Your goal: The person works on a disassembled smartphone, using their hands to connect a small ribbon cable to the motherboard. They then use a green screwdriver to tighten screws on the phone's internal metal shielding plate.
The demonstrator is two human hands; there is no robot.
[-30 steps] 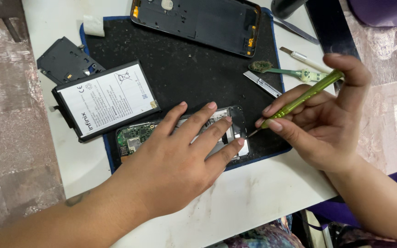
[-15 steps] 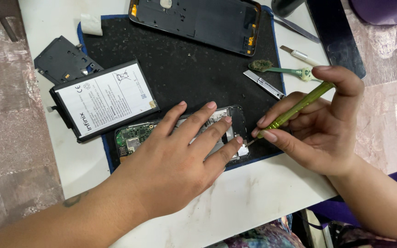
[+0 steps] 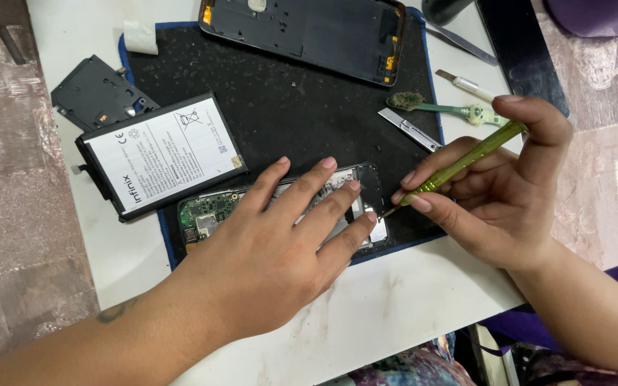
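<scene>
Left hand [image 3: 280,250], fingers spread, pins thin, fragile phone circuit board [image 3: 212,211]; right hand [image 3: 498,189] pinches light, stiff green screwdriver [image 3: 463,163] mid-shaft, tip at board's edge.

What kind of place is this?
Likely a phone repair bench: a black work mat holds an opened phone frame and a loose battery, and the right hand works a green screwdriver at a circuit board.

- A phone repair bench, a small workshop by the look of it.
- A white counter [image 3: 395,322] carries a dark work mat [image 3: 287,107].
- At 12 o'clock lies an emptied phone frame [image 3: 309,32]; at 9 o'clock a loose battery [image 3: 162,154].
- At 2 o'clock lie a brush [image 3: 430,107] and metal prying tools [image 3: 409,129].
</scene>
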